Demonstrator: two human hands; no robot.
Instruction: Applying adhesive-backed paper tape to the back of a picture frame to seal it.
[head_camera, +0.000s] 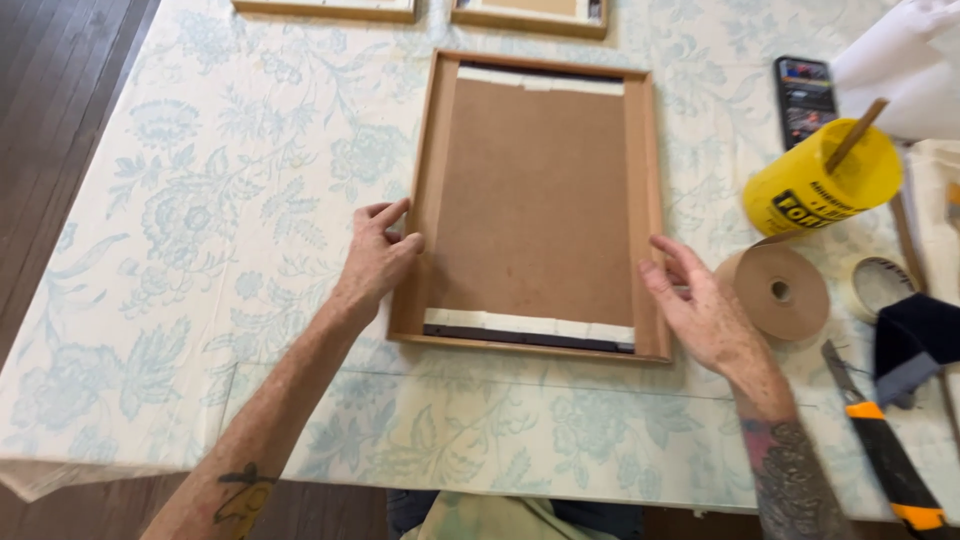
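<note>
Hands (375, 262) (700, 310) flanking frame (535, 205) — lengthwise away.

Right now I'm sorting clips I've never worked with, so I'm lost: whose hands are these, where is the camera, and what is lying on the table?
The camera sits on a person's head and looks down at their own bare hands. The left hand and right hand touch the two long sides of a wooden picture frame lying face down, brown backing board up. Neither hand grips anything. On the floral tablecloth to the right lie a roll of brown paper tape, a yellow tub with a stick in it, and a utility knife.
</note>
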